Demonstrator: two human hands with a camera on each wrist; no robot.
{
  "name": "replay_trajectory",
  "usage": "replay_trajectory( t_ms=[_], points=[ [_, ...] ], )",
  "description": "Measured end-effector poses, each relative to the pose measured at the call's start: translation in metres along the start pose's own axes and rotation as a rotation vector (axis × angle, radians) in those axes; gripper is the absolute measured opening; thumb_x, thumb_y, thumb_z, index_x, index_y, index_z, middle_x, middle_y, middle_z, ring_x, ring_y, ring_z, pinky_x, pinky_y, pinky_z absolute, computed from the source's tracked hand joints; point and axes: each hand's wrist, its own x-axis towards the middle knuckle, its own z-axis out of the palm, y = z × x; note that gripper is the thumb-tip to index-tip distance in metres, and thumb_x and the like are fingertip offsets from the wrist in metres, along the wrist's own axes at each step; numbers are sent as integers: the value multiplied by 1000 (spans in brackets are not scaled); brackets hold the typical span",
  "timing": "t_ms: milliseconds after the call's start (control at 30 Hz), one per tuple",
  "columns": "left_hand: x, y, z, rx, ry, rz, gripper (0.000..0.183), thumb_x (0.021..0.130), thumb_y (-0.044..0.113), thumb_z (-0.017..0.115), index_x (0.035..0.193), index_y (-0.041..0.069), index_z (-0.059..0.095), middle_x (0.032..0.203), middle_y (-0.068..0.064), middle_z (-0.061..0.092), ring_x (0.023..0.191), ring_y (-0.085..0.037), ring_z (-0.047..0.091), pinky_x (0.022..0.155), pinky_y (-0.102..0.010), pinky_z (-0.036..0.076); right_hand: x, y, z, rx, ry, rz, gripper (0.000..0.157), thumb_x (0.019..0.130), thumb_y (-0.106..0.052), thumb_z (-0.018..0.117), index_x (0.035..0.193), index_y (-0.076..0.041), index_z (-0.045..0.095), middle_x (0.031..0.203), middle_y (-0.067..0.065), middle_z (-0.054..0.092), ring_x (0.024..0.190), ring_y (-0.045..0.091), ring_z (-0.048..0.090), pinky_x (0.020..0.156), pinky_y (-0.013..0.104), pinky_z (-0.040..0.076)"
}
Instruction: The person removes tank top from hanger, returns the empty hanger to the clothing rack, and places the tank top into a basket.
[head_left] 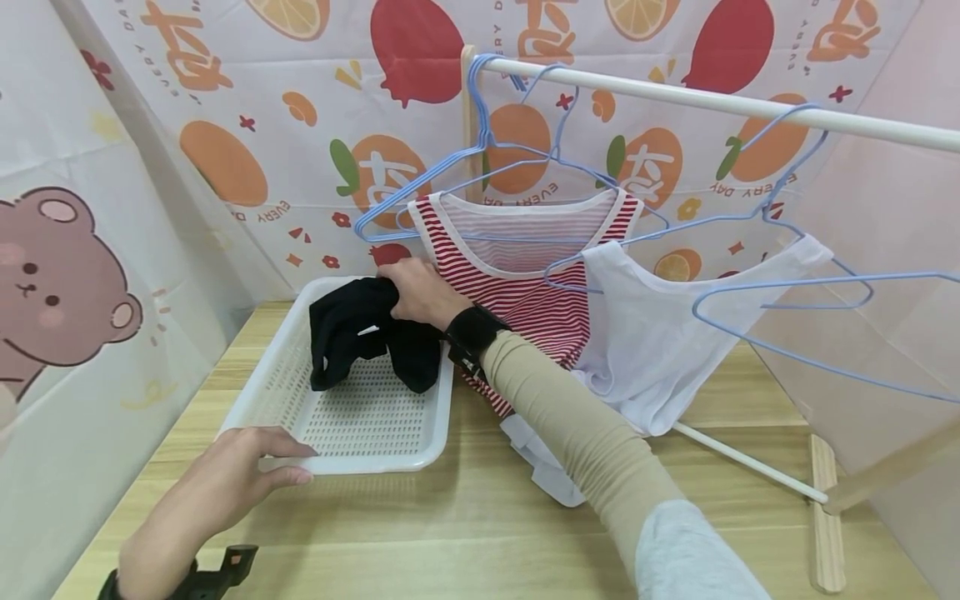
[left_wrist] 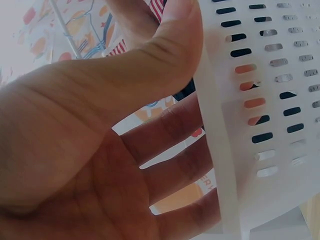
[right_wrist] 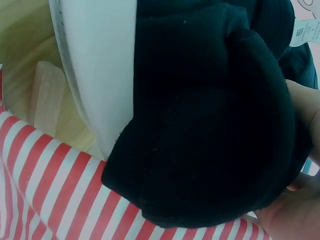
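Note:
A white perforated plastic basket (head_left: 367, 463) stands on the wooden table. My left hand (head_left: 228, 475) pinches its near left rim, thumb on one side and fingers on the other; the left wrist view shows the basket wall (left_wrist: 260, 190) close up. At the basket's far right side, my right hand (head_left: 422, 293) grips a bunched black garment (head_left: 360, 312), part of which hangs over the basket's right rim. In the right wrist view the black cloth (right_wrist: 200, 135) fills the middle, with a small white label (right_wrist: 306, 33) on it. The fingertips of that hand are partly hidden by cloth.
Right of the basket, a red-and-white striped tank top (head_left: 517, 292) and a white top (head_left: 660, 325) hang on blue hangers. Other blue hangers (head_left: 420, 179) hang from the white rail (head_left: 675, 93). A wooden rack foot (head_left: 828, 525) stands at the right; patterned curtains (head_left: 300, 167) close off the back.

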Motion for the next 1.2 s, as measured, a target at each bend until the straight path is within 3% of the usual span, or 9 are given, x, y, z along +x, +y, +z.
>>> replay_trajectory(
  t_ms=[167, 567, 1200],
  points=[
    [0, 0, 0, 1, -6, -5, 24, 67, 24, 92, 89, 19, 83, 89, 8, 80, 92, -20, 73, 82, -42, 60, 3, -1, 3, 10, 6, -8, 53, 92, -20, 78, 141, -13, 60, 138, 6, 65, 126, 21, 57, 111, 39, 49],
    [0, 0, -1, -9, -12, -12, 24, 68, 25, 92, 89, 20, 83, 88, 8, 79, 89, -14, 72, 78, -36, 59, 5, 0, 12, 39, 17, -61, 50, 92, -17, 78, 138, -12, 61, 135, 6, 66, 122, 19, 59, 109, 35, 50],
    [-1, 1, -1, -12, -3, 1, 23, 68, 23, 92, 88, 20, 83, 87, 9, 79, 87, -10, 71, 77, -35, 59, 8, -4, 19, 108, -20, -126, 51, 95, -9, 73, 143, -9, 58, 144, 6, 62, 131, 18, 55, 119, 31, 43]
  ],
)
